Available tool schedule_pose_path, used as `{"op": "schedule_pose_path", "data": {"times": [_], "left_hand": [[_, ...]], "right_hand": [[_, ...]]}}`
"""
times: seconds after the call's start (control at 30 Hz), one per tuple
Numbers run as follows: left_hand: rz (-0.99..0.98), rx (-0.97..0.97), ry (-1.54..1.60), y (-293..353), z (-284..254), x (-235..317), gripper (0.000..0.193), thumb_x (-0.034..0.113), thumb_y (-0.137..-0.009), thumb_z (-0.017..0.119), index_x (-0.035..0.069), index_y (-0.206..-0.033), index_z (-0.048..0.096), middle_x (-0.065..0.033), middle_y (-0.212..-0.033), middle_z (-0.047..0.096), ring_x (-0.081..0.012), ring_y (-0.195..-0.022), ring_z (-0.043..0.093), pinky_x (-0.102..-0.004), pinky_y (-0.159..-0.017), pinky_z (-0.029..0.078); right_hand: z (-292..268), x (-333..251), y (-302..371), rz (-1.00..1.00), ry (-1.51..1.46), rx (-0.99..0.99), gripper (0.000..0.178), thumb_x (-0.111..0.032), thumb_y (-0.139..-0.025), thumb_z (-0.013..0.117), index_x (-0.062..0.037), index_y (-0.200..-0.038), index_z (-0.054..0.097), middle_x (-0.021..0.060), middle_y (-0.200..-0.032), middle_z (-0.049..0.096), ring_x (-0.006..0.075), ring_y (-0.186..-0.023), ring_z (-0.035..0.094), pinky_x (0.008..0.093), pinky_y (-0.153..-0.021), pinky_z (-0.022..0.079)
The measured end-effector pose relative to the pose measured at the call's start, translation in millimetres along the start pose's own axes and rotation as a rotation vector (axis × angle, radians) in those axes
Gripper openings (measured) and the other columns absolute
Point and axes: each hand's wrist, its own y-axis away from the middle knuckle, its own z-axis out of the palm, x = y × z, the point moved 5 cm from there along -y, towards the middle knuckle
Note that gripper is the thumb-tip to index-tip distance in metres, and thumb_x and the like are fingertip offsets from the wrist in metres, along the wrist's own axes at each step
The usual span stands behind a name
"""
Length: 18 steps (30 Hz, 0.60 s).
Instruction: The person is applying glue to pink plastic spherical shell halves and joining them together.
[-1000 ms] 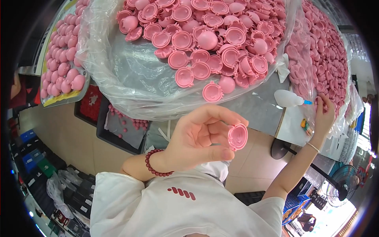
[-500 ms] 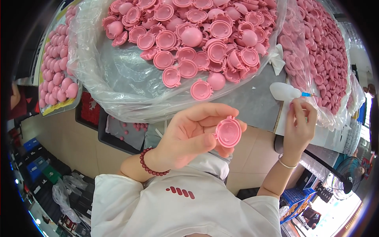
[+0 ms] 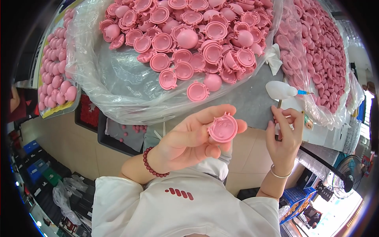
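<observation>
In my left hand, the thumb and fingers pinch the rim of a round pink plastic half-shell. Its hollow side faces up, with small raised marks inside and tabs on its rim. My right hand is by the table's front edge, its fingers bent and apart, with nothing visible in them. Just beyond its fingertips a white squeeze bottle with a blue needle tip lies on its side. A heap of similar pink half-shells fills a clear plastic bag in front of me.
A second bag of pink pieces lies at the right. On the left, a tray holds pink balls. Dark bins stand below the table edge. White crumpled tissue sits beside the heap. A fan is at lower right.
My right hand has drawn back from the bottle's tip, down and to the left, and its fingers have spread. The half-shell in my left hand has turned and shifted slightly left.
</observation>
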Motion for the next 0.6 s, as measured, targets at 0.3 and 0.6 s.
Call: {"op": "schedule_pose_path", "data": {"times": [0.3, 0.6], "left_hand": [[-0.077, 0.076, 0.216, 5.0, 3.9, -3.7, 0.044, 0.007, -0.081, 0.052, 0.007, -0.121, 0.032, -0.0197, -0.124, 0.035, -0.0238, -0.095, 0.054, -0.0281, -0.077, 0.05], [0.24, 0.075, -0.829, 6.6, 13.9, 4.9, 0.043, -0.002, -0.073, 0.06, -0.003, -0.112, 0.042, -0.0219, -0.111, 0.048, -0.0235, -0.096, 0.054, -0.0315, -0.08, 0.047]], "right_hand": [[-7.8, 18.3, -5.7, 0.064, -0.204, -0.17, 0.036, 0.008, -0.063, 0.054, -0.0025, -0.097, 0.058, 0.0097, -0.096, 0.054, 0.0134, -0.065, 0.051, 0.0199, -0.048, 0.036], [-13.2, -29.0, 5.5, -0.109, -0.593, 0.006, 0.03, 0.006, -0.052, 0.062, 0.0014, -0.081, 0.057, 0.013, -0.08, 0.057, 0.0165, -0.065, 0.051, 0.0237, -0.055, 0.04]]}}
